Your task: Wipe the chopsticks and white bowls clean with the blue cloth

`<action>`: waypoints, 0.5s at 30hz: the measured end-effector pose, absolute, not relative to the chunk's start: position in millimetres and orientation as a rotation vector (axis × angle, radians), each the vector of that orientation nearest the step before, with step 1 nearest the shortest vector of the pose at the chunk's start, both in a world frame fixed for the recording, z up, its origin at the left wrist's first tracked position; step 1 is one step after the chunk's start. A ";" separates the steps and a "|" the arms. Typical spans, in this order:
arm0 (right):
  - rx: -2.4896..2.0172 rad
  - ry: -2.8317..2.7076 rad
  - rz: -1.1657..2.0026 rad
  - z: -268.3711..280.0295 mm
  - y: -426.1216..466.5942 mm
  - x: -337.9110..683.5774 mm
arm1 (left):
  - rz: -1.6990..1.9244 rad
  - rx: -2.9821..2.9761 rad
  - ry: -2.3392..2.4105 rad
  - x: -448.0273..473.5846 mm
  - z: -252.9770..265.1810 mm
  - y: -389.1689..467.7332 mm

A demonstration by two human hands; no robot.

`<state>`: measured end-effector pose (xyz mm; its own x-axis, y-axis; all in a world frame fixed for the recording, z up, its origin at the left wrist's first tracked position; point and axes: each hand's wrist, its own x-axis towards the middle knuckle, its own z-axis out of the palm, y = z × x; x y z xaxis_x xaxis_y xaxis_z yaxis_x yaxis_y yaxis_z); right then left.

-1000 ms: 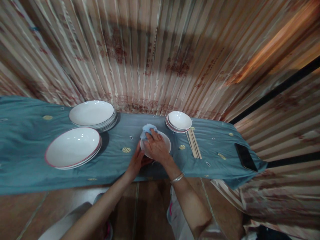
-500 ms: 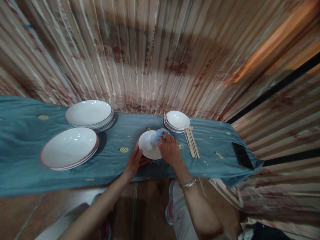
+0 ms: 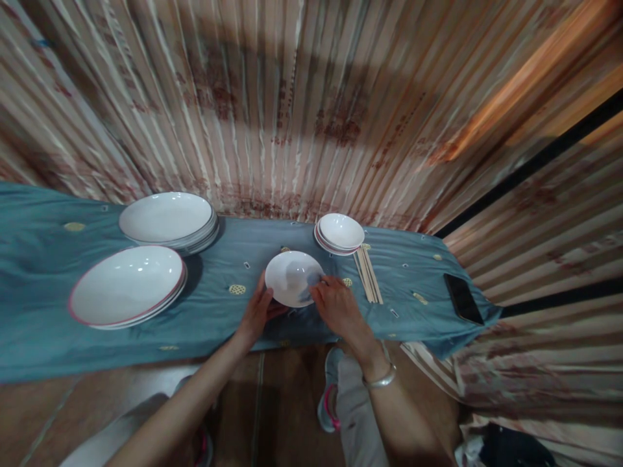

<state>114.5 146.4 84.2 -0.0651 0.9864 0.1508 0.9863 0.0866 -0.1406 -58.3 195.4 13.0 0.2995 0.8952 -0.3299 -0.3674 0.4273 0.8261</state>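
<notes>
A small white bowl (image 3: 287, 275) is tilted a little toward me over the table's near half. My left hand (image 3: 260, 308) grips its left rim, thumb at the edge and fingers beneath. At the bowl's right side, my right hand (image 3: 338, 303) is closed on a bluish cloth (image 3: 310, 285), which touches the inner wall near the rim. The cloth is partly hidden by the fingers and slightly blurred. Just behind stands a stack of small bowls (image 3: 341, 232), with several wooden chopsticks (image 3: 368, 275) lying to the right of my right hand.
Large white plates (image 3: 168, 217) are stacked at the back left, and red-rimmed deep dishes (image 3: 129, 285) stand in front of them. A black phone (image 3: 462, 298) lies near the right end of the teal tablecloth (image 3: 214, 327). A pleated curtain (image 3: 272, 130) hangs behind the table.
My right hand has drawn the cloth from the bowl's far right rim down toward its near right side. The left hand keeps hold of the bowl. The view has shifted slightly.
</notes>
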 end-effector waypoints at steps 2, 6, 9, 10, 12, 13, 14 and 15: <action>-1.973 -2.169 0.009 85.8 142.4 110.0 | 0.946 0.717 0.886 -58.4 12.2 195.3; -1.889 -2.207 0.068 91.2 137.8 99.8 | 0.934 0.730 0.878 -58.6 12.5 195.0; -1.816 -2.216 0.130 94.2 137.3 91.8 | 0.927 0.729 0.881 -59.3 13.2 195.0; -1.788 -2.213 0.150 94.5 137.6 89.0 | 0.925 0.729 0.889 -59.6 13.5 195.1; -1.729 -2.204 0.202 94.1 138.7 83.4 | 0.919 0.745 0.894 -60.1 14.0 195.3; -1.701 -2.198 0.232 93.5 139.6 80.6 | 0.921 0.758 0.883 -60.2 14.2 195.5; -1.676 -2.190 0.260 92.5 140.6 77.7 | 0.924 0.770 0.865 -60.3 14.3 195.7; -1.654 -2.180 0.282 91.4 142.0 74.9 | 0.930 0.779 0.845 -60.2 14.3 196.0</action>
